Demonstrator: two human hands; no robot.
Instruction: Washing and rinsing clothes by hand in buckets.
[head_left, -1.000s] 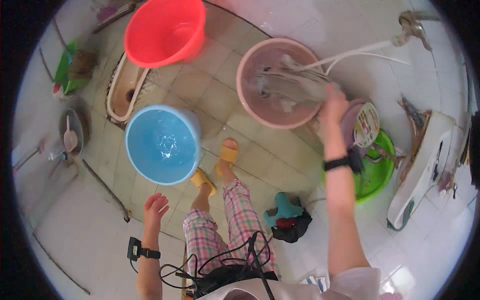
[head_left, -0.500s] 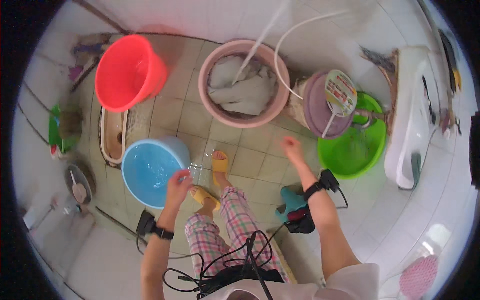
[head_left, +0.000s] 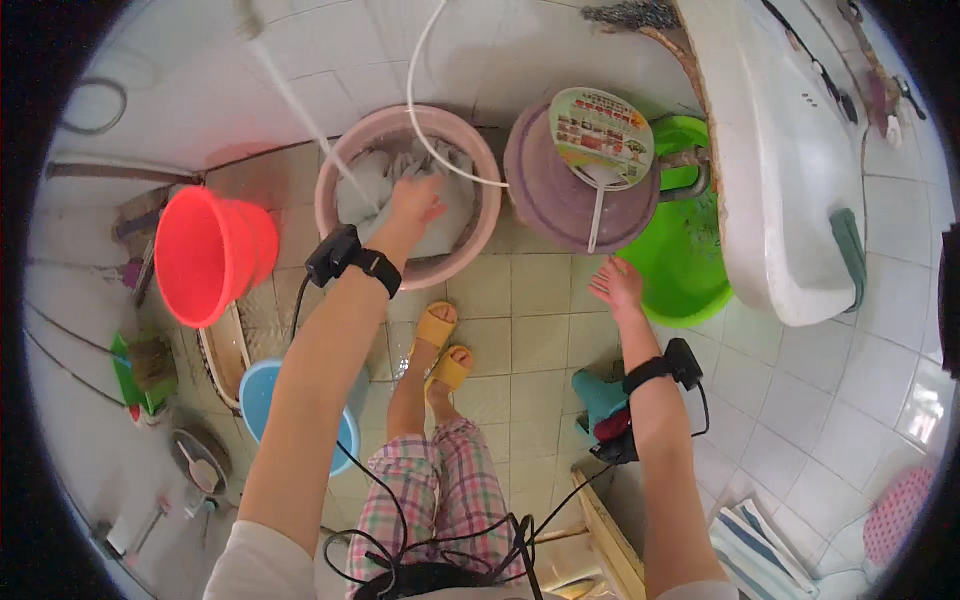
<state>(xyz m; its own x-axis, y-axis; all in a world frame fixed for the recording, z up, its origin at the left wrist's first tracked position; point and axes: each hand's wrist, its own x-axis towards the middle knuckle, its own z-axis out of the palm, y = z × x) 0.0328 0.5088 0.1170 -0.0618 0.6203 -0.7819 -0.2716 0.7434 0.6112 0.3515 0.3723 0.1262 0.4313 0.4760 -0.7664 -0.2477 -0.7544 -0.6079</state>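
Observation:
My left hand (head_left: 413,203) reaches over the pink basin (head_left: 329,215), its fingers apart above the pale grey wet cloth (head_left: 450,225). Whether the fingertips touch the cloth I cannot make out. From the upper left a stream of water (head_left: 312,120) runs down into this basin. My right hand (head_left: 618,285) hangs open with spread fingers and nothing in them, beside the green basin (head_left: 675,312) and just below the purple lid (head_left: 550,225). A round printed fan (head_left: 602,137) with a white handle lies on that lid.
At the left stand a red bucket (head_left: 190,260) and a light blue bucket (head_left: 262,385), by a squat toilet (head_left: 225,350). A white washbasin (head_left: 790,220) juts out at the right. A white hose (head_left: 413,85) arches over the pink basin. Black cables (head_left: 400,540) hang before my legs.
I have turned and moved closer to the pink basin. My left hand has gone from beside the blue bucket to above the cloth. My right hand has opened near the green basin.

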